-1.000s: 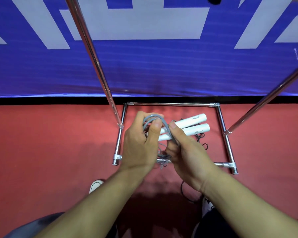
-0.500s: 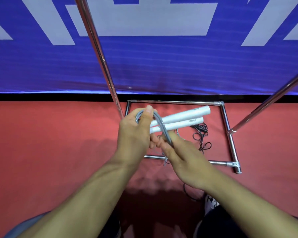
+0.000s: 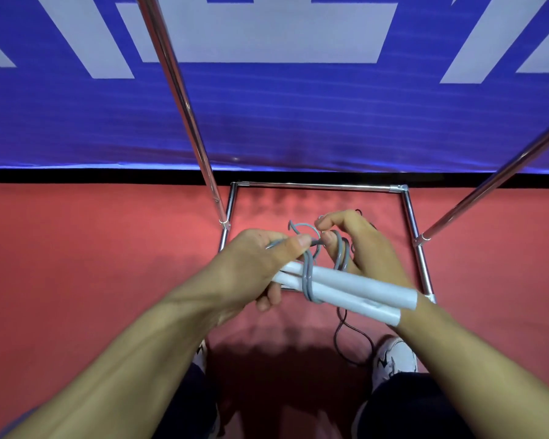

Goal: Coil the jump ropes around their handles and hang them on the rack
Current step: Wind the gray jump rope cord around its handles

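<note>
- Handles (image 3: 346, 289) swung round, now pointing down-right, pinned side by side in left hand (image 3: 251, 270)
- Grey rope (image 3: 309, 280) newly wrapped round both; right hand (image 3: 362, 245) pinching loose loops above
- Coiling underway, rack (image 3: 317, 186) bare beyond

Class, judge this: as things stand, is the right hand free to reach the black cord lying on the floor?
Probably not at once: the right hand is looped in the grey rope above the black cord.
</note>
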The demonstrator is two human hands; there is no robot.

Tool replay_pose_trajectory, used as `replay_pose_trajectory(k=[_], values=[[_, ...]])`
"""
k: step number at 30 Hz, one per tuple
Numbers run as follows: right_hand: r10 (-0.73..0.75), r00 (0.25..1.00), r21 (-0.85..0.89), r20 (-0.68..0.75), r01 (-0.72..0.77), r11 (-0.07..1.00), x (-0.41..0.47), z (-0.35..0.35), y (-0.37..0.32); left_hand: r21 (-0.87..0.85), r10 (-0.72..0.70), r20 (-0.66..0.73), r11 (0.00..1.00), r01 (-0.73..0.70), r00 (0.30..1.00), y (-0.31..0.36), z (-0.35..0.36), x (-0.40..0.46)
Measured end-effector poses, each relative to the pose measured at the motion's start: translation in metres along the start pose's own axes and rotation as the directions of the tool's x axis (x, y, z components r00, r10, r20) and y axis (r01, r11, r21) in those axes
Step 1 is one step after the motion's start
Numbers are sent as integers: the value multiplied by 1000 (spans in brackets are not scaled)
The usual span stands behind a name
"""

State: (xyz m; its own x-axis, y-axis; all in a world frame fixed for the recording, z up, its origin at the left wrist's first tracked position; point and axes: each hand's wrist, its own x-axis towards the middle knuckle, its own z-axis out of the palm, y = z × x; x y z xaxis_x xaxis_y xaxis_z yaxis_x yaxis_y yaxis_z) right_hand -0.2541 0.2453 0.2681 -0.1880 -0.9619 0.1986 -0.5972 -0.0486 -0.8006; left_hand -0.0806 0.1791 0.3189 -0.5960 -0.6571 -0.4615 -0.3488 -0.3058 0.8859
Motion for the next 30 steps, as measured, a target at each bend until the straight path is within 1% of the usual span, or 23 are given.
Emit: replay_pose_trajectory(k=[3,5,6,9,10,12,15,17,18,20,21,22,24,25,26,27,28,29,30], values=[[-86,996,-21,14,86,996,2,-7,-4,123,-11,40,992,6,999,-1,-4,0],[-85,995,-21,50,86,996,2,-8,-4,168,-9,18,986,5,1000,-5,-7,4],[-68,996,-25,56,70,997,3,-9,-5,148,-2,-7,989,3,1000,-8,-7,6],[-2,1000,-48,13,3,999,9,-17,-4,-33,9,-63,999,-12,998,-13,-5,9],[17,1000,-41,-8,-18,999,11,-21,-3,-61,10,-64,998,-14,998,-13,-4,9],[31,999,-64,-39,-34,997,13,-29,-5,-34,29,-85,999,-32,996,-13,-4,12],[-35,999,-272,-38,23,962,10,-27,-10,119,105,-210,990,-81,972,-18,-7,19],[-115,993,-418,12,110,902,6,-21,-13,224,166,-306,970,-99,937,-22,-6,23],[-159,987,-472,36,157,867,3,-17,-16,251,195,-355,962,-108,915,-23,-4,24],[-222,973,-514,57,219,830,-6,-5,-24,229,226,-460,964,-131,859,-24,-3,28],[-239,969,-505,60,236,831,-13,1,-28,167,216,-513,974,-150,831,-23,-3,31],[-229,971,-483,69,233,844,-20,8,-31,77,185,-564,982,-172,805,-22,-5,33],[-136,982,-368,129,175,913,-34,21,-33,-106,88,-632,975,-198,770,-17,-10,37],[-55,989,-269,140,92,959,-38,27,-32,-155,55,-642,968,-200,765,-15,-11,38],[48,989,-131,137,-30,991,-39,33,-30,-179,42,-640,963,-202,767,-12,-11,37],[185,972,46,142,-194,980,-37,36,-29,-193,42,-629,959,-208,776,-10,-10,36],[326,930,232,169,-359,904,-33,39,-29,-207,43,-613,955,-213,789,-8,-9,34],[441,868,384,229,-497,779,-29,40,-29,-220,44,-595,952,-215,803,-6,-8,32],[508,808,471,299,-588,658,-25,38,-31,-231,43,-578,949,-213,815,-6,-7,31]])
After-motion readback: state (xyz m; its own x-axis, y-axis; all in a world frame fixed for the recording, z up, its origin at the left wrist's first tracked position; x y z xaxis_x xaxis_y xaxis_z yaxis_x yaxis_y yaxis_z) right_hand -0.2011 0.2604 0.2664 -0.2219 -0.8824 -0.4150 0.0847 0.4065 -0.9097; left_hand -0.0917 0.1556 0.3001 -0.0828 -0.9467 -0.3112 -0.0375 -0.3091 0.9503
